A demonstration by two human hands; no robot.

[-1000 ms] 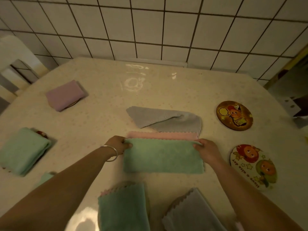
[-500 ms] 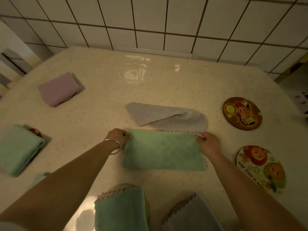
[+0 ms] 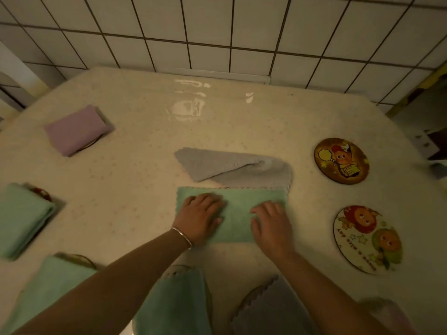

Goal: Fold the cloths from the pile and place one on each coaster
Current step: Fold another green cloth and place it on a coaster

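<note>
A green cloth (image 3: 238,201), folded in half into a long strip, lies at the table's middle. My left hand (image 3: 199,217) rests flat on its left part, and my right hand (image 3: 271,223) lies flat on its right part, fingers spread. Behind it sits a crumpled grey cloth (image 3: 232,165). Two bare round coasters are at the right: a brown one (image 3: 341,160) and a white one (image 3: 367,239). Folded cloths cover other coasters: a purple cloth (image 3: 75,129), a green cloth (image 3: 21,220), another green cloth (image 3: 55,281), a near green cloth (image 3: 179,305) and a grey cloth (image 3: 273,308).
The cream table (image 3: 145,141) runs back to a tiled wall (image 3: 217,27). A white chair (image 3: 9,78) stands at the far left. Dark furniture (image 3: 435,141) lies beyond the table's right edge.
The top edge of the green cloth came level with the far edge, hiding the pink underside. Both hands left the cloth's corners and now press flat on its top.
</note>
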